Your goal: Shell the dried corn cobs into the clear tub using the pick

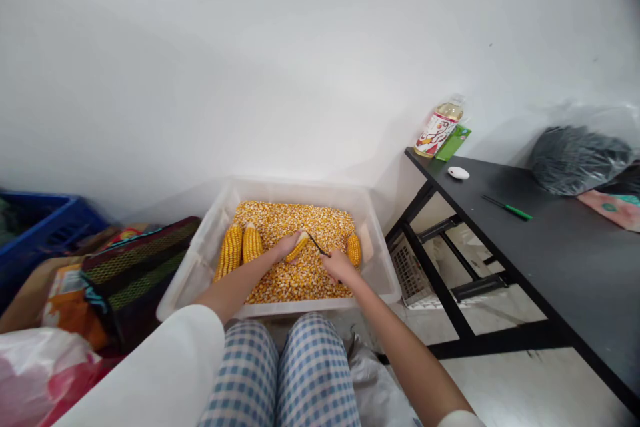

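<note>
The left hand's fingers grasped a corn cob above the middle of the plastic bin, seemingly to steady it. The right hand's fingers were clenched around a dark tool, its tip directed at the cob; from where I stood, contact could not be confirmed. Loose kernels lay beneath. Two cobs rested toward the left edge, another cob near the right, presumably leaving the centre accessible.

Cob: yellow, pale-tipped, held aslant over kernels.
Tool: dark, slender; tip at cob's pale end.
Kernels: loose, yellow and white.
</note>
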Tool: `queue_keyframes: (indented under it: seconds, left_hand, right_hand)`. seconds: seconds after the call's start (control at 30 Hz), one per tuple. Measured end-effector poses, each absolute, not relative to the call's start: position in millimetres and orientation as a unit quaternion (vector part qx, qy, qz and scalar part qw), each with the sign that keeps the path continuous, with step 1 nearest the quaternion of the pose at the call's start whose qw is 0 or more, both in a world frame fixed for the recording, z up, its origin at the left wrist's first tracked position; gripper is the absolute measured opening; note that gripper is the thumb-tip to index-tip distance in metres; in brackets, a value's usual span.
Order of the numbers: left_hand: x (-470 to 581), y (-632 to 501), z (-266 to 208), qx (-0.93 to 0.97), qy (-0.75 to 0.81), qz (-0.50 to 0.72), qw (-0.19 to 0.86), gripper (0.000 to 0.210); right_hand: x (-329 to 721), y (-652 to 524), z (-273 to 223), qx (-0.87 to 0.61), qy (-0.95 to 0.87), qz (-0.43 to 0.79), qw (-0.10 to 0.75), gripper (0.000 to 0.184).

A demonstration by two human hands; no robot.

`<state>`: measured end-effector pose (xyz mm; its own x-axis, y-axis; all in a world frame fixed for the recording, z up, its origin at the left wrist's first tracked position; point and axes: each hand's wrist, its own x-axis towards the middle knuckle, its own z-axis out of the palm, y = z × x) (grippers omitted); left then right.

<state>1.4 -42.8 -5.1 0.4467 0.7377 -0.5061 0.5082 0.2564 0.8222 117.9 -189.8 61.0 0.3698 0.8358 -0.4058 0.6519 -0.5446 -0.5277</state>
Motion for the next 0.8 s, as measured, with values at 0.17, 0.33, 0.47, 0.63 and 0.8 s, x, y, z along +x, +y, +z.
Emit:
queue_keyframes:
  seconds: [0.17,0.33,0.47,0.63,0.8]
  left_hand:
    - [-2.7,-42.2,-0.8,0.605,0.471,0.072,0.638,0.059]
    - [-9.6,-39.7,19.8,0.534,0.478,0.026,0.697,0.053]
    - [-14.6,-38.6,32.5,0.487,0.434,0.047,0.757,0.050]
    - [-15.7,-37.7,31.1,0.463,0.414,0.024,0.783,0.052]
    - [-14.3,-37.1,22.1,0.492,0.469,0.011,0.734,0.053]
  right_hand:
    - [130.9,-206.0,55.5,-0.808,-0.462,0.332,0.153,0.041]
    - [136.2,-208.6,69.5,-0.797,-0.466,0.343,0.171,0.040]
    - [140.7,-210.9,82.5,-0.792,-0.476,0.336,0.182,0.038]
    - [137.1,-213.3,91.7,-0.780,-0.505,0.330,0.165,0.039]
    - [132.1,-212.5,90.9,-0.778,-0.527,0.305,0.151,0.039]
